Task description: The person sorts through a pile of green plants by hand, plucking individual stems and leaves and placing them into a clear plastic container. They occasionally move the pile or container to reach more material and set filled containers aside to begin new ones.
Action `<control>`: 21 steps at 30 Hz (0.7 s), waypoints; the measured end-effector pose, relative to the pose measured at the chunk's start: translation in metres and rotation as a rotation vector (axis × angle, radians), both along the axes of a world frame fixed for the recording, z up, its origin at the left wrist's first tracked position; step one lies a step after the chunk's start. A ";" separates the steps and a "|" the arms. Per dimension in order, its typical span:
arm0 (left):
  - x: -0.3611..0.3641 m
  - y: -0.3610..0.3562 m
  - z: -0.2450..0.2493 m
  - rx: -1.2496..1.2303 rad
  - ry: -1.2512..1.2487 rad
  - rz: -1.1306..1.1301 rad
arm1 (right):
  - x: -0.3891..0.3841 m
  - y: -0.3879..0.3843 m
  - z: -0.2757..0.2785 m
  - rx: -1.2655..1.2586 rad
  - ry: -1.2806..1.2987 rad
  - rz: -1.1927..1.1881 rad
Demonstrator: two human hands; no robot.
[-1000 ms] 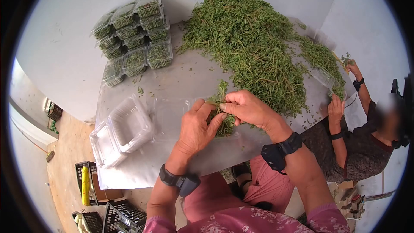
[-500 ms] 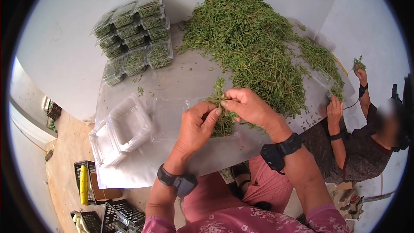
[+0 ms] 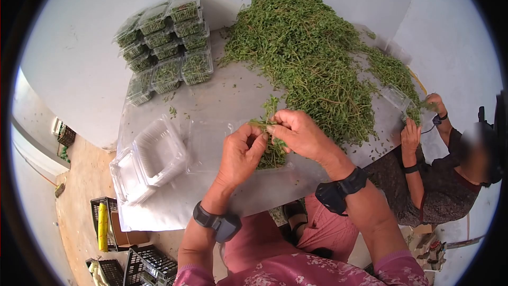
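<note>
My left hand (image 3: 241, 151) is closed, its thumb and fingers pinching the stem end of a green sprig (image 3: 271, 107). From the other side my right hand (image 3: 299, 131) pinches the same sprig, its fingertips nearly touching the left ones. Both hands are above an open clear container (image 3: 209, 148), whose right part holds green stems and leaves (image 3: 272, 159) and is partly hidden by my hands. Behind them rises a large heap of greens (image 3: 307, 58).
Empty clear containers (image 3: 159, 151) are nested at the table's left front. Filled, lidded boxes (image 3: 166, 74) stand stacked at the back left. At the right a co-worker (image 3: 444, 180) handles greens beside another clear container (image 3: 396, 97). Black crates (image 3: 151, 267) are on the floor.
My right hand has shifted slightly, with its wrist a little further left and up. The co-worker's raised hand has come down and left, toward the greens.
</note>
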State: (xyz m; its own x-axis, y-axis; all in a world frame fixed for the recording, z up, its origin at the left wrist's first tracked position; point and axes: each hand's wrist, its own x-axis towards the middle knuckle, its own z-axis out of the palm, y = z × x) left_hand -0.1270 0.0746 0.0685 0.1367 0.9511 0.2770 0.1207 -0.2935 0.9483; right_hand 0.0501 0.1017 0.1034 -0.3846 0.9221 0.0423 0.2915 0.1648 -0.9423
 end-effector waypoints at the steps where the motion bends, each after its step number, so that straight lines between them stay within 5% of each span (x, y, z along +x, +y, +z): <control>1: 0.000 0.000 0.001 0.006 0.006 0.006 | 0.000 0.000 0.000 -0.002 -0.004 -0.003; 17: 0.002 0.000 0.002 -0.159 -0.371 -0.035 | -0.002 -0.007 0.014 -0.079 0.033 0.030; 21: -0.003 0.000 0.003 -0.203 -0.305 -0.088 | -0.002 -0.003 0.002 -0.063 0.123 0.022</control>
